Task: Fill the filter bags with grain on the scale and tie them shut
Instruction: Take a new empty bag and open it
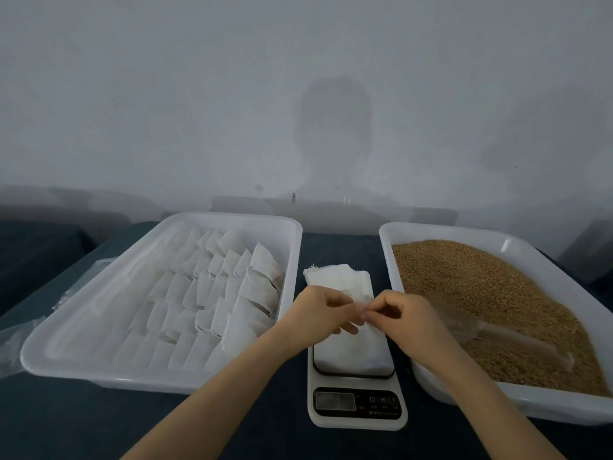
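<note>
White bags (335, 277) lie stacked on the scale (358, 421); filled bags (212, 293) line the left tray (166, 381); brown grain (481, 293) fills the right tray (530, 405).

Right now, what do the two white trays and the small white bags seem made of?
The two white rectangular trays look like smooth, slightly glossy plastic: rounded moulded rims with soft highlights. The small white bags seem to be thin matte filter paper or nonwoven fabric: creased, with string ends.

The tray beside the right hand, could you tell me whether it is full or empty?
Full: brown grain covers the whole floor of the tray, close to its rim.
</note>
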Tool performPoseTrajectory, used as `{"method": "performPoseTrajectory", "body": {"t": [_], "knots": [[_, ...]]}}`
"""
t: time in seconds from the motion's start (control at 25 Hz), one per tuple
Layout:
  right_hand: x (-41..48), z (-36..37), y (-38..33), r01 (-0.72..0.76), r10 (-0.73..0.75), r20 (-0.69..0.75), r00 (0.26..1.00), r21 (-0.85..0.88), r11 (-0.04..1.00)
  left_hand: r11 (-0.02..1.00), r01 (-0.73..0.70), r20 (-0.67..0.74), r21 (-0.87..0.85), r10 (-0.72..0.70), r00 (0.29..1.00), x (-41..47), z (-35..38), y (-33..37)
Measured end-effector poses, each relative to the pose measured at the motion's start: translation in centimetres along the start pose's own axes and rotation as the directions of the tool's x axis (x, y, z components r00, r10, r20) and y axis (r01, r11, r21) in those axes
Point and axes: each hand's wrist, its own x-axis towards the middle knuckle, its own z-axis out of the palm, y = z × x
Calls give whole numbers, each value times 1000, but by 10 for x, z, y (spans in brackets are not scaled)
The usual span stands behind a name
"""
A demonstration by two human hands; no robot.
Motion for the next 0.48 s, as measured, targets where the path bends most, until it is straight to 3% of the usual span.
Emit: {"method": "performPoseTrajectory", "body": {"t": [0.48], "knots": [[0, -2, 1, 11, -11, -4, 1000, -22, 1000, 1000, 3, 14, 16, -3, 1000, 0, 2, 1]]}}
